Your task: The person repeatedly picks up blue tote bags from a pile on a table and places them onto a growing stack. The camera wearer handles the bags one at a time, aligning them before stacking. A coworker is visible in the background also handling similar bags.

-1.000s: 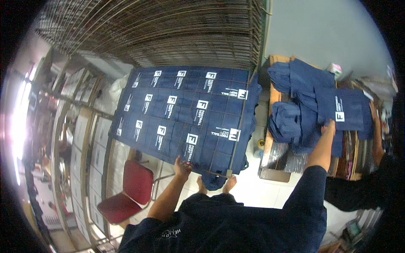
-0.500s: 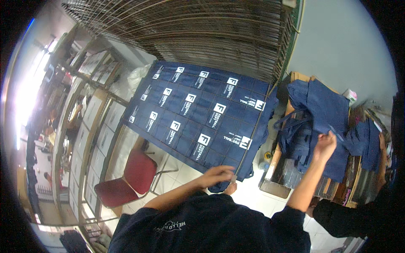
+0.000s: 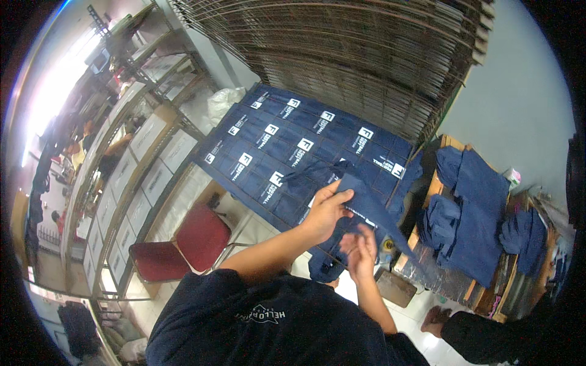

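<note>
A navy fabric bag (image 3: 372, 201) with white print hangs slanted in front of me, its lower corner trailing to the right. My left hand (image 3: 326, 213) grips its upper edge between thumb and fingers. Just below, my right hand (image 3: 361, 251) is raised near the bag, slightly blurred, with fingers apart and nothing seen in them. Beyond the hands, navy printed bags (image 3: 305, 146) lie in rows on a wire rack shelf (image 3: 268, 215). A dark strap-like loop lies over them near my left hand.
Stacked wire shelves (image 3: 348, 55) rise tilted behind the bags. More navy bags (image 3: 473, 213) are piled on a table at right, where another person's hand (image 3: 552, 235) shows. A red chair (image 3: 201, 238) stands at left, beside a rack of boxes (image 3: 143, 161).
My right hand has come from the pile at right to the middle, and a navy bag is now in my left hand over the rack. The view has turned a little.
</note>
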### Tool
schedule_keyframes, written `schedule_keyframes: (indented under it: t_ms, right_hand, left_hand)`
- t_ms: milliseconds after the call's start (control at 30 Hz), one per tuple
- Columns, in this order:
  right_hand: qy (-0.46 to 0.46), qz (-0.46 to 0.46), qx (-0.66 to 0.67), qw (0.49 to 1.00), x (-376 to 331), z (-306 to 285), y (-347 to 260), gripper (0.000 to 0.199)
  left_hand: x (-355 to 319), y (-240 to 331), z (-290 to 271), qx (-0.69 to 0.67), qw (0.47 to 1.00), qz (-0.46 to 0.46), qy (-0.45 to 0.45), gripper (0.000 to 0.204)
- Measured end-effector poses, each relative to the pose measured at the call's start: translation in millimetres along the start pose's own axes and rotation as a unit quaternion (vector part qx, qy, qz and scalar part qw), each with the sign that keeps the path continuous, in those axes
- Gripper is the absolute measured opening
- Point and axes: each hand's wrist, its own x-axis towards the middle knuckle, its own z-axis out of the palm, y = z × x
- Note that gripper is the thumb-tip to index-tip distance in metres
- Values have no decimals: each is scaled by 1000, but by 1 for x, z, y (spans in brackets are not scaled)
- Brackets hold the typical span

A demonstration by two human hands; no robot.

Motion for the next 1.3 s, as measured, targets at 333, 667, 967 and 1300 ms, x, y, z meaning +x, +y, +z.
schedule_keyframes:
  t_ms: [333, 667, 967, 1300]
  right_hand:
    - [107, 107, 78, 985, -10, -36, 59, 59]
    - [211, 79, -165, 960, 82, 132, 104, 68]
    - [23, -58, -320, 945, 286, 259, 177, 67]
    - [58, -30, -301, 951, 523, 282, 374, 65]
  left_hand:
    - [-2, 77, -175, -9, 998, -57, 34, 56]
    - [62, 179, -360, -17, 993, -99, 58, 62]
    - [191, 331, -488, 106, 991, 85, 11, 60]
    - [106, 188, -681, 371, 781, 286, 412, 37]
